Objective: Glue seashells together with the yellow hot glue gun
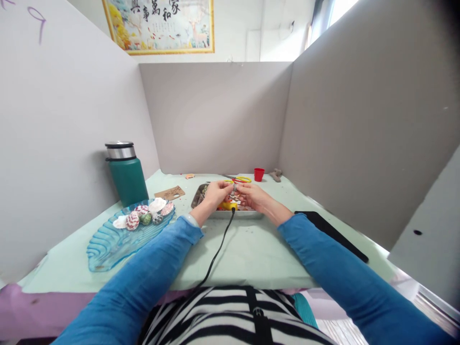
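Observation:
Both hands meet over a metal tray (235, 215) in the middle of the table. My left hand (218, 192) and my right hand (253, 196) have their fingertips pinched close together around a small greyish piece (234, 188), too small and covered to name. Just beneath them lies a yellow tool (228, 205), its shape partly hidden by the fingers. A black cord (223, 239) runs from it over the table's front edge. Small mixed pieces fill the tray, mostly blocked by my hands.
At left, a blue shell-shaped dish (115, 244) holds several seashells (132, 220); a green bottle (126, 179) stands behind it. Cardboard (170, 193), scissors (241, 179), a red cup (259, 174) and a grey-brown piece (276, 175) lie farther back. A black flat panel (332, 235) is right. Grey partitions (215, 115) enclose the table.

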A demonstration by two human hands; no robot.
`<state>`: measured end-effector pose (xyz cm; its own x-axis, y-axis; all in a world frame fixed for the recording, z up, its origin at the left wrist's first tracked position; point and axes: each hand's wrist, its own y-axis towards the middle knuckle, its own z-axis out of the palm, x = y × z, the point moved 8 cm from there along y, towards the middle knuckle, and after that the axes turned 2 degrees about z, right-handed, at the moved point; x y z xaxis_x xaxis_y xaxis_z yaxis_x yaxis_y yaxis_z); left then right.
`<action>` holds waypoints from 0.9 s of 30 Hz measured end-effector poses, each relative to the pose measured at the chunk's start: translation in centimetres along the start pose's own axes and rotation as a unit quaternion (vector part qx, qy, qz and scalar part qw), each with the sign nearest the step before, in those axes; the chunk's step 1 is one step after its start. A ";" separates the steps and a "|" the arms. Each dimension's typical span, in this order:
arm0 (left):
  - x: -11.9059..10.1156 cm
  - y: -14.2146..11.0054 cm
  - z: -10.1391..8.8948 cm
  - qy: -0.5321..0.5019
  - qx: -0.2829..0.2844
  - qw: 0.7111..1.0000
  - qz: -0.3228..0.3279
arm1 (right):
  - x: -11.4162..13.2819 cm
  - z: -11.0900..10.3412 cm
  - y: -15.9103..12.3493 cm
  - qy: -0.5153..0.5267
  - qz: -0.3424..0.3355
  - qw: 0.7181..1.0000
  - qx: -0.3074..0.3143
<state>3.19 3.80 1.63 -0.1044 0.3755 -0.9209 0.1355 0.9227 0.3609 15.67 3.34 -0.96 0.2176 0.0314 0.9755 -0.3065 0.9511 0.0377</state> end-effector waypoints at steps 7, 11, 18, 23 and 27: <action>0.0 0.0 -0.2 0.009 -0.008 1.000 -0.013 | 0.0 -0.1 0.0 -0.004 -0.005 1.000 -0.007; -0.2 0.1 -0.2 0.030 -0.015 0.999 -0.002 | 0.0 -0.1 0.0 -0.013 -0.002 1.000 -0.009; 0.1 0.1 -0.3 0.030 -0.019 0.999 -0.013 | -0.1 -0.2 0.0 -0.023 0.002 1.000 -0.018; 0.4 0.3 -0.2 0.007 -0.013 1.000 -0.020 | 0.3 0.0 -0.3 -0.024 -0.001 0.999 -0.032; 0.5 0.4 -0.1 -0.005 -0.004 1.000 -0.012 | 0.6 0.1 -0.5 -0.027 -0.015 0.999 -0.039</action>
<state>3.08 4.33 1.32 -0.0976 0.3514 -0.9311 0.1250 0.9325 0.3389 15.88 2.85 -0.40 0.1757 -0.0124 0.9844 -0.2267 0.9725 0.0527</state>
